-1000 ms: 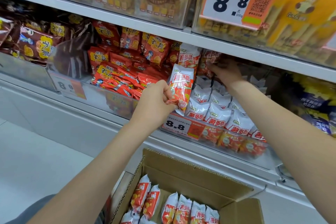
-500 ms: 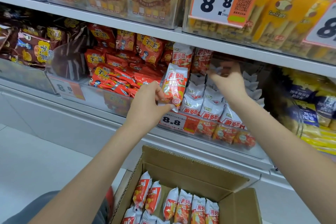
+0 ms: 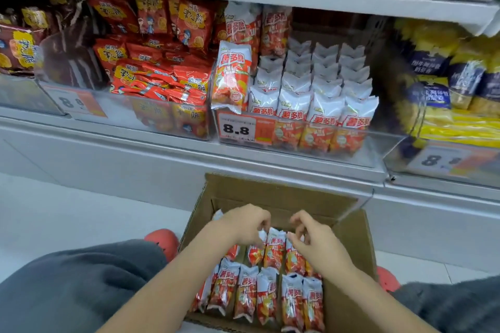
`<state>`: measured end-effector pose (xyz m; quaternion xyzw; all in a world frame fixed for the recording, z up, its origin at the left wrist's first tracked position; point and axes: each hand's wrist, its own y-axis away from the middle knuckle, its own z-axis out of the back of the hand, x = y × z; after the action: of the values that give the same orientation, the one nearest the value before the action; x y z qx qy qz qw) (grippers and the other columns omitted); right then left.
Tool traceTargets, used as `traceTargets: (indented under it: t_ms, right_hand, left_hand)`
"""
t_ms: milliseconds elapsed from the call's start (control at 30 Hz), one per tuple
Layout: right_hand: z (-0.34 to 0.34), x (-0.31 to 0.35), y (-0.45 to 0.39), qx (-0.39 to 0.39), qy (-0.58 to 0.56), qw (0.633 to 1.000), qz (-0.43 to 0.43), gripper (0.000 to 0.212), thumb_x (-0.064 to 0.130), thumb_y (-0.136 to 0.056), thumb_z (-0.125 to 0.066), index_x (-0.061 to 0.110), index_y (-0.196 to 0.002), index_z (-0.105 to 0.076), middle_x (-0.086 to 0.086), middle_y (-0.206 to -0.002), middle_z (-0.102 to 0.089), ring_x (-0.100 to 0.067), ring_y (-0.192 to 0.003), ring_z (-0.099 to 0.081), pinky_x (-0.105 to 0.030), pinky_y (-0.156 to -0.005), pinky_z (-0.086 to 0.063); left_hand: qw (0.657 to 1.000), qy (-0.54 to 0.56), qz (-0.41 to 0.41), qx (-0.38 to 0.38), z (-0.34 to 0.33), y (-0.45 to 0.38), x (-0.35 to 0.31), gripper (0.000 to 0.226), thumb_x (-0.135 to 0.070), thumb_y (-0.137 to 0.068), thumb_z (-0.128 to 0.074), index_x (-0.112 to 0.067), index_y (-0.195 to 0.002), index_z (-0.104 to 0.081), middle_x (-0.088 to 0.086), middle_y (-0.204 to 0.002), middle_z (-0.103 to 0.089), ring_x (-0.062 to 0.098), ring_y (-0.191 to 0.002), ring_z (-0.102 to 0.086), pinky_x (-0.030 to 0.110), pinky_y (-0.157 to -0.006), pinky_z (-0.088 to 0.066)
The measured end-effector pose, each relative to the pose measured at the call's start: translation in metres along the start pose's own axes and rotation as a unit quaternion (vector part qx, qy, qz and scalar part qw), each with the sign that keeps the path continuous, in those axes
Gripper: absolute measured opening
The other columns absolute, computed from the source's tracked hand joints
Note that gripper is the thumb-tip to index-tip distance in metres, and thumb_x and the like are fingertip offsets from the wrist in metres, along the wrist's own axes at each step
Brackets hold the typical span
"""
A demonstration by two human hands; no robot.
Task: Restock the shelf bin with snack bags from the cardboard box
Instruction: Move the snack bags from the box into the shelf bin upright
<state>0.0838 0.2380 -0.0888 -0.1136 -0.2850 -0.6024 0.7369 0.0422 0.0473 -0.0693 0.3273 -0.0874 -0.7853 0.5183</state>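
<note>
**Both hands in the box – pinch the bag tops, don't squeeze the bodies**

Your left hand (image 3: 247, 224) and right hand (image 3: 313, 238) are both down in the cardboard box (image 3: 351, 238), fingers curled over the back row of snack bags (image 3: 274, 247). Left fingertips look pinched at the crimped top of one bag; the right ones are hooked just above the next. I can't tell whether either has a firm hold yet – neither bag is clear of the row.

Where things are:
- Bags stand upright in two rows in the box, packed touching each other.
- The shelf bin (image 3: 384, 149) is straight above the box, clear-fronted, with a price tag (image 3: 238, 127) on it. It already holds rows of the same bags, and one bag (image 3: 231, 76) stands tall at its front left corner.

Handling, as I judge it:
- Light, air-puffed foil. Soft body, likely brittle snack inside, so a hard squeeze would crush it.
- The film looks glossy and slick. The flat sealed crimp at the top is the stiffest spot – take it there between thumb and forefinger.
- With the tight packing, lift straight up so the neighbours don't drag along.
- Several crimps bunched in one hand should carry fine at this weight.
</note>
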Motion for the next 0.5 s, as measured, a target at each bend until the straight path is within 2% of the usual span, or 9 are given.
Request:
traceTargets:
  t_ms: [67,133,233,267,333,400,500]
  right_hand:
    - [-0.025,-0.030,-0.006,0.086,0.029,0.994,-0.067,0.030,0.035,-0.094,-0.055,0.021,-0.118,-0.043,0.004,-0.082,-0.060,-0.008,-0.053,-0.048,-0.029,-0.053,-0.043]
    - [-0.044,-0.052,-0.011,0.144,0.034,0.981,-0.126,0.042,0.033,-0.093,-0.057,0.014,-0.126,-0.040,0.001,-0.077,-0.056,-0.010,-0.055,-0.045,-0.024,-0.049,-0.035]
    - [-0.065,-0.074,-0.019,0.175,-0.008,0.961,-0.216,0.059,0.033,-0.091,-0.062,0.010,-0.137,-0.033,-0.001,-0.094,-0.059,-0.008,-0.063,-0.050,-0.019,-0.046,-0.034]
    - [-0.071,-0.079,-0.023,0.178,-0.030,0.954,-0.241,0.062,0.032,-0.090,-0.064,0.010,-0.139,-0.031,-0.003,-0.104,-0.060,-0.010,-0.069,-0.055,-0.019,-0.049,-0.039]
    - [-0.084,-0.090,-0.029,0.172,-0.061,0.943,-0.278,0.068,0.028,-0.088,-0.067,0.010,-0.141,-0.028,-0.010,-0.130,-0.053,-0.019,-0.099,-0.061,-0.023,-0.070,-0.048]
    - [-0.094,-0.099,-0.032,0.164,-0.066,0.937,-0.301,0.071,0.027,-0.086,-0.070,0.008,-0.141,-0.028,-0.014,-0.140,-0.042,-0.026,-0.121,-0.051,-0.027,-0.088,-0.045]
    - [-0.107,-0.111,-0.033,0.153,-0.082,0.925,-0.338,0.081,0.028,-0.084,-0.072,0.006,-0.144,-0.023,-0.016,-0.148,-0.029,-0.029,-0.134,-0.039,-0.031,-0.103,-0.038]
  left_hand:
    - [0.998,0.008,0.058,0.034,-0.026,-0.010,0.020,0.030,-0.018,-0.079,-0.072,-0.014,-0.104,-0.056,0.008,-0.113,-0.061,0.024,-0.106,-0.056,0.039,-0.087,-0.049]
    - [0.993,0.045,0.100,0.039,-0.051,-0.016,0.038,0.034,-0.021,-0.077,-0.073,-0.012,-0.105,-0.055,0.011,-0.113,-0.061,0.025,-0.113,-0.054,0.037,-0.091,-0.048]
    - [0.983,0.078,0.162,0.036,-0.085,-0.024,0.059,0.042,-0.023,-0.083,-0.069,-0.007,-0.118,-0.051,0.012,-0.121,-0.057,0.027,-0.111,-0.055,0.032,-0.089,-0.046]
    - [0.979,0.087,0.181,0.034,-0.094,-0.028,0.064,0.046,-0.022,-0.084,-0.069,-0.007,-0.123,-0.049,0.013,-0.125,-0.055,0.027,-0.113,-0.054,0.031,-0.091,-0.046]
    - [0.971,0.111,0.208,0.035,-0.108,-0.037,0.072,0.056,-0.019,-0.085,-0.068,-0.006,-0.132,-0.041,0.014,-0.134,-0.047,0.028,-0.121,-0.049,0.032,-0.097,-0.044]
    - [0.967,0.135,0.215,0.028,-0.119,-0.049,0.076,0.060,-0.020,-0.085,-0.068,-0.004,-0.134,-0.039,0.016,-0.138,-0.043,0.029,-0.124,-0.046,0.031,-0.097,-0.041]
    - [0.960,0.178,0.215,0.016,-0.127,-0.066,0.070,0.065,-0.025,-0.084,-0.069,-0.006,-0.138,-0.038,0.011,-0.138,-0.045,0.027,-0.128,-0.043,0.028,-0.099,-0.039]
